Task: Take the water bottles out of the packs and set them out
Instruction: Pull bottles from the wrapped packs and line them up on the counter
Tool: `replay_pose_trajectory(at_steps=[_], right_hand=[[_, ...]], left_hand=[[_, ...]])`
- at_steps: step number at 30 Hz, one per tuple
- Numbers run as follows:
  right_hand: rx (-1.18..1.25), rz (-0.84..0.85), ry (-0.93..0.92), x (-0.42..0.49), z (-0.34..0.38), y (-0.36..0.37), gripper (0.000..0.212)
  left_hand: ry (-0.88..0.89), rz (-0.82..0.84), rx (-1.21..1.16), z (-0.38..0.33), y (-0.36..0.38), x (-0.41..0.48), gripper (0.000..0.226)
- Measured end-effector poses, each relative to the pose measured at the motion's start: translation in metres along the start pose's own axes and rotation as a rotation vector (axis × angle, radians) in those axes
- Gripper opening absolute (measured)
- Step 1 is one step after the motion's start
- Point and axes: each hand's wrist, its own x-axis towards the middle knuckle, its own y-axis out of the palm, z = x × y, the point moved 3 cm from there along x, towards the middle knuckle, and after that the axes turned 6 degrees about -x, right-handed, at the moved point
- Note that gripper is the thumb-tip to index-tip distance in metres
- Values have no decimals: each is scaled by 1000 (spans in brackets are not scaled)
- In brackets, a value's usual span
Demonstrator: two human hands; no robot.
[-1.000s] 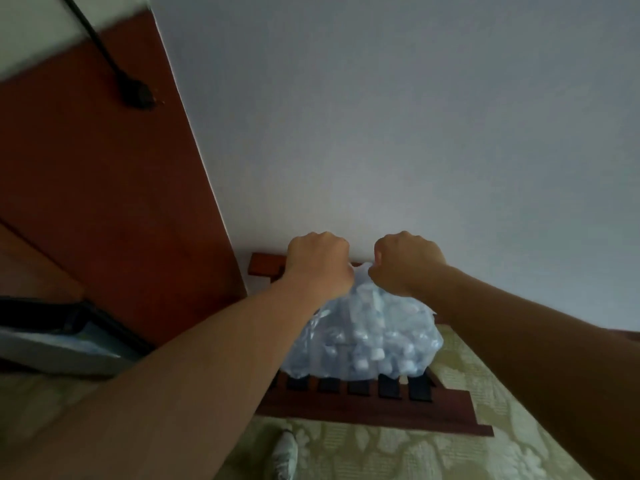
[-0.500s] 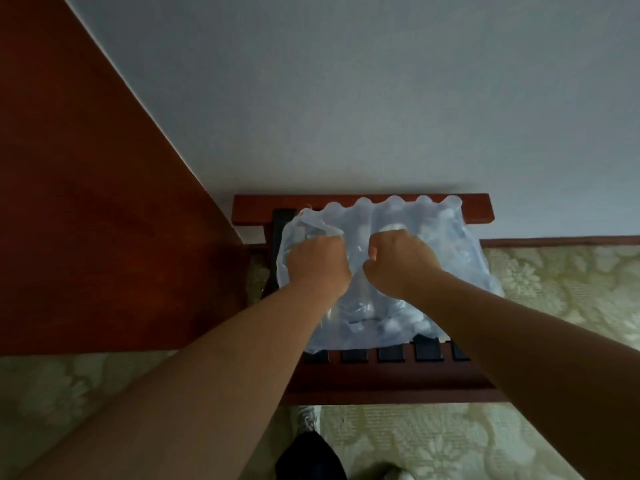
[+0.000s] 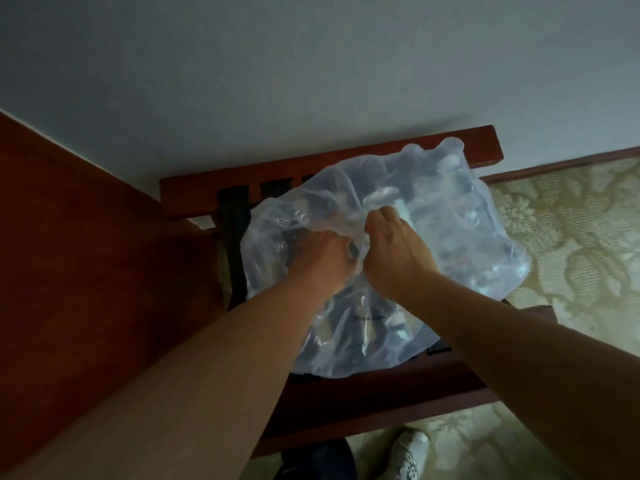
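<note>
The left grip (image 3: 322,258) and right grip (image 3: 398,251) are pinching the wrap (image 3: 294,216) on the pack (image 3: 460,237). Pulling toward nine and three o'clock is probably tearing it best.

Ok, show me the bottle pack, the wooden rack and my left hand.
bottle pack (image 3: 467,244): head view, clear wrap, right side.
wooden rack (image 3: 207,194): head view, back rail, left end.
left hand (image 3: 320,259): head view, back of the hand.

We see the pack (image 3: 467,237) at frame centre, on the rack (image 3: 346,403) that backs against the wall (image 3: 311,64) above. Our left hand (image 3: 320,258) and right hand (image 3: 398,251) meet side by side on top of it. A panel (image 3: 86,254) stands left, carpet (image 3: 571,237) lies right, and a shoe (image 3: 407,452) sits at the bottom edge.
</note>
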Motion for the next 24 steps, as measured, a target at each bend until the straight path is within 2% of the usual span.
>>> replay_pose_trajectory(at_steps=[3, 10, 14, 17, 19, 22, 24], right_hand=[[49, -56, 9, 8, -4, 3, 21], [55, -101, -15, 12, -8, 6, 25], [33, -53, -39, 9, -4, 14, 28], [28, -27, -26, 10, -2, 15, 28], [24, -20, -17, 10, -2, 14, 25], [19, -9, -9, 9, -1, 12, 19], [21, 12, -5, 6, 0, 11, 19]], left_hand=[[0, 38, 65, 5, 10, 20, 14], [-47, 334, 282, 15, 26, 48, 24], [-78, 429, 414, 26, 27, 39, 22], [-138, 377, 403, 43, 27, 26, 47], [-174, 326, 438, 51, 31, 16, 55], [-106, 316, 522, 50, 37, 7, 49], [-127, 305, 466, 48, 33, 2, 46]])
